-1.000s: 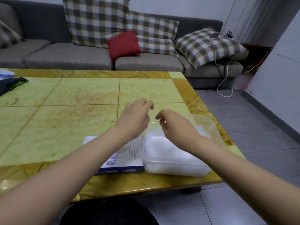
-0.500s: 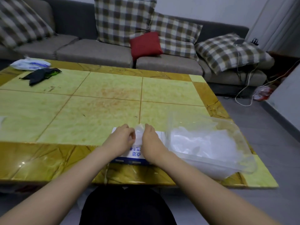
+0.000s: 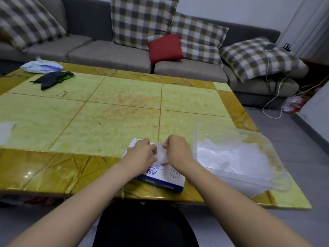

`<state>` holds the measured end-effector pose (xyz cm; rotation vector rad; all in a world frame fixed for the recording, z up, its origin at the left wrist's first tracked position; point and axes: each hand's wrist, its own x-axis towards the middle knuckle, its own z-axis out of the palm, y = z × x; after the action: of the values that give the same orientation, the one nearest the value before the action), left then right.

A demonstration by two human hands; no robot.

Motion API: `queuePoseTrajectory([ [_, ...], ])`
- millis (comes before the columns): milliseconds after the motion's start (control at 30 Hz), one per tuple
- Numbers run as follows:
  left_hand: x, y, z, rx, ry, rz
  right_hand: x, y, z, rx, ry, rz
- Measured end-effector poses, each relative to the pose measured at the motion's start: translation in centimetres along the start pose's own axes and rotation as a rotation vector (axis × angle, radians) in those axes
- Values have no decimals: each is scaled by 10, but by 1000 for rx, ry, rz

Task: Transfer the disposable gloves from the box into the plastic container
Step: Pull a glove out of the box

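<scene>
A white and blue glove box [image 3: 165, 177] lies flat near the table's front edge. Over its top, my left hand [image 3: 142, 154] and my right hand [image 3: 176, 149] both pinch a thin clear disposable glove [image 3: 161, 154] that comes out of the box's opening. To the right stands a clear plastic container [image 3: 267, 179] that holds a heap of translucent gloves [image 3: 231, 157]. The part of the box under my hands is hidden.
The yellow-green tiled table [image 3: 115, 113] has a dark cloth [image 3: 51, 79] and a white plastic bag [image 3: 41, 65] at its far left. A white scrap [image 3: 6, 129] lies at the left edge. A grey sofa [image 3: 114, 52] with cushions stands behind.
Both hands came down from above the container to the box and took hold of a glove. The view has swung left and down.
</scene>
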<state>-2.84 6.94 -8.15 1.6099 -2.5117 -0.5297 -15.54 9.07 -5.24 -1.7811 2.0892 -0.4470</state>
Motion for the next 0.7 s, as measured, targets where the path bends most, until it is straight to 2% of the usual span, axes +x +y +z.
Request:
queuePoseTrajectory([
  [300,-5,1,-1,146,-28,16,4,2,-33,49,93,-50],
  [700,-1,12,0,253,-120,-39,12,21,-68,154,311,-38],
])
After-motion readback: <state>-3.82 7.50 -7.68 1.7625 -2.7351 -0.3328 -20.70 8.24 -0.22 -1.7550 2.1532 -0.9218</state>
